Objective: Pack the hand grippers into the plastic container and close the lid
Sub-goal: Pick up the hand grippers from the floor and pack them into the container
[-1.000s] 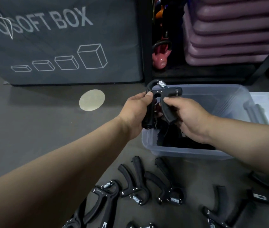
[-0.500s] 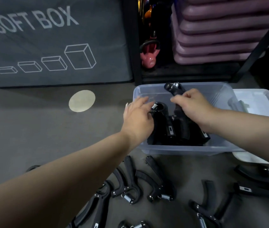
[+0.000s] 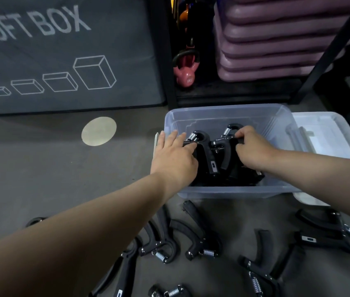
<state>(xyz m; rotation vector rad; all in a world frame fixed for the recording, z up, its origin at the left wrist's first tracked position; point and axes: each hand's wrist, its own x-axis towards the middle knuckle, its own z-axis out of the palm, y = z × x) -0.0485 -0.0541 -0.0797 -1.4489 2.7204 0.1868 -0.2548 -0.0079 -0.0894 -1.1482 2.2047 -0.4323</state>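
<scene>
Hand grippers (image 3: 209, 156) half-hidden in plastic container (image 3: 223, 190)

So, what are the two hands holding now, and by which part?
The right hand grips a black plastic hand gripper by one handle, inside the clear plastic container. The left hand only touches the neighbouring gripper.

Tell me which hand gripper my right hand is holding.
The rightmost hand gripper standing in the plastic container: the right hand pinches its top. The left hand touches its neighbour; the rest lie outside.
</scene>
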